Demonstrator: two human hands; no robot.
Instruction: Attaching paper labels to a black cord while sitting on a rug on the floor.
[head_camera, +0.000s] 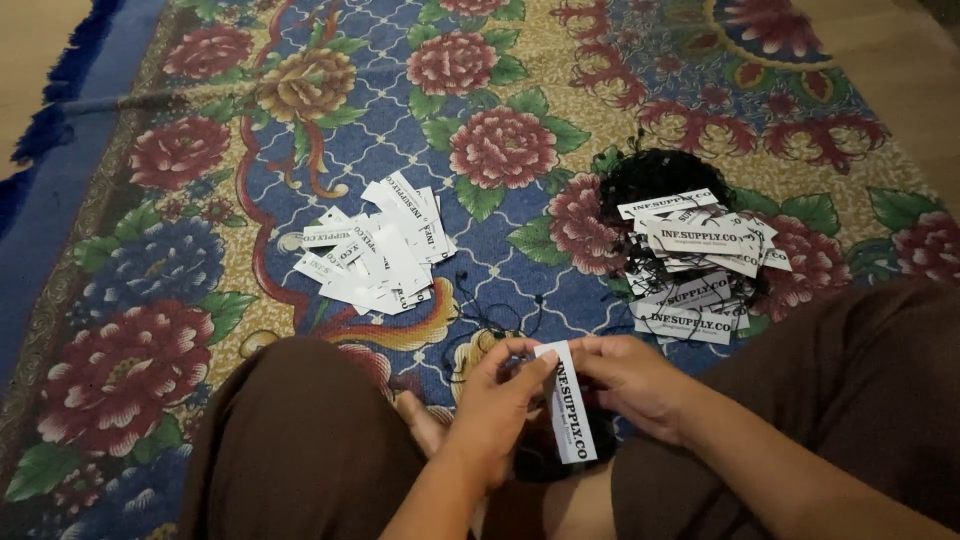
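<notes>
View from the head camera, looking down at a person seated cross-legged on a flowered carpet (150, 250). Both hands meet low in the middle of the scene, between the knees. The left hand (500, 395) is closed around the near left edge of a white paper tag (570, 405) with black print, thumb and fingertips pinching it. The right hand (625, 375) grips the same tag from the right, its fingers curled at the tag's far end. The tag stands nearly upright and slightly tilted, held above the lap and clear of the carpet.

A thin black string (480, 315) lies on the carpet just beyond the hands; whether it joins the held tag cannot be told. To the far left of the hands, a loose pile of white tags (375, 255) is scattered on the carpet. To the far right, a second pile of tags (695, 260) rests tangled with a bundle of black strings (650, 175). The two piles are well apart. The person's legs in brown trousers (300, 440) fill the near edge on both sides.
</notes>
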